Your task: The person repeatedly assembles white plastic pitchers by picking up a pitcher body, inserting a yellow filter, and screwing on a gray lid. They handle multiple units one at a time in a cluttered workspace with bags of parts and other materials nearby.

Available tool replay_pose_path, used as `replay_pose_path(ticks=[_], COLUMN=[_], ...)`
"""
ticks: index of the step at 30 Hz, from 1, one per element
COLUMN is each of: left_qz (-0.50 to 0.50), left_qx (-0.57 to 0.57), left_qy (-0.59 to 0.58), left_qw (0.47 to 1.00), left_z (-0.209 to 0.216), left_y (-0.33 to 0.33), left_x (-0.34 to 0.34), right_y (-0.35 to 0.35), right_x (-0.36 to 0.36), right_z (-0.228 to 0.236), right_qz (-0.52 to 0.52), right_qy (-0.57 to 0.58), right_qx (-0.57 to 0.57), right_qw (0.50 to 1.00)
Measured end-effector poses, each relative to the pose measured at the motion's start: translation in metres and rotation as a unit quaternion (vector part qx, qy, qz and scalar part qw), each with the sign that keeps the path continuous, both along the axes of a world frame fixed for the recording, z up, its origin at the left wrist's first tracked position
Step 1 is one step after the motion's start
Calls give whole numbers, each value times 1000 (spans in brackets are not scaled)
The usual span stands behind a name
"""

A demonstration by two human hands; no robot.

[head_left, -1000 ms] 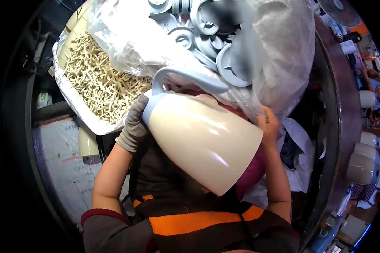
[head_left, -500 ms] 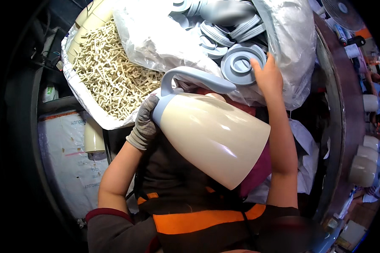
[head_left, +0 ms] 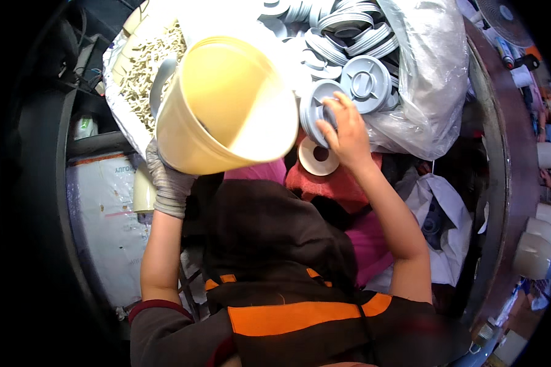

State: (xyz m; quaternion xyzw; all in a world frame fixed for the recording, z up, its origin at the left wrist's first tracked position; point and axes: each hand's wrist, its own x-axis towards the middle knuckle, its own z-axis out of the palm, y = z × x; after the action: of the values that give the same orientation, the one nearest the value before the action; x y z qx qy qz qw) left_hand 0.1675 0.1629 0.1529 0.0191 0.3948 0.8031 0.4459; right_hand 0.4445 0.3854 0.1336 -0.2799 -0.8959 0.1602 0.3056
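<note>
My left hand (head_left: 170, 183), in a grey glove, grips a cream plastic jug (head_left: 187, 137) near its neck. The jug's wide open end faces me and shows its hollow inside; part of its blue-grey handle (head_left: 161, 85) shows behind it on the left. Between the fingers of my bare right hand (head_left: 351, 131) is a round blue-grey lid (head_left: 312, 110), tilted beside the jug's open rim. Just behind it, another round lid (head_left: 366, 84) rests on the pile. Below the held lid, a cream ring-shaped piece (head_left: 317, 158) lies on red cloth (head_left: 330, 186).
Several blue-grey lids (head_left: 349, 27) fill a clear plastic bag (head_left: 431, 79) at the back. A white sack of small cream pieces (head_left: 142, 76) stands at the back left. On the right runs a dark table edge (head_left: 502, 183), with several pale cups (head_left: 532, 251) beyond it.
The jug has turned from lying sideways to showing me its open end, moving up and left. My right hand has drawn a lid from the pile toward the jug.
</note>
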Motion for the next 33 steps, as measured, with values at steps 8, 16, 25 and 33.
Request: replay_pose_path(ticks=[8,16,25,33], left_qz=[30,-40,-115,-158], left_qx=[-42,-23,-58,-55], left_qy=[-76,-79,-52,-82], left_qw=[996,996,990,983], left_z=[-16,14,15,13], left_y=[-29,-27,-20,-19], left_x=[-14,44,68,73], right_y=[15,-76,-118,-140], right_x=[-3,24,80,92], right_z=[10,94,101,93], right_qz=[-125,68,82,75], right_qy=[-86,232,192,240], right_qx=[-82,-270,-74,-17], right_qw=[985,932,975,968])
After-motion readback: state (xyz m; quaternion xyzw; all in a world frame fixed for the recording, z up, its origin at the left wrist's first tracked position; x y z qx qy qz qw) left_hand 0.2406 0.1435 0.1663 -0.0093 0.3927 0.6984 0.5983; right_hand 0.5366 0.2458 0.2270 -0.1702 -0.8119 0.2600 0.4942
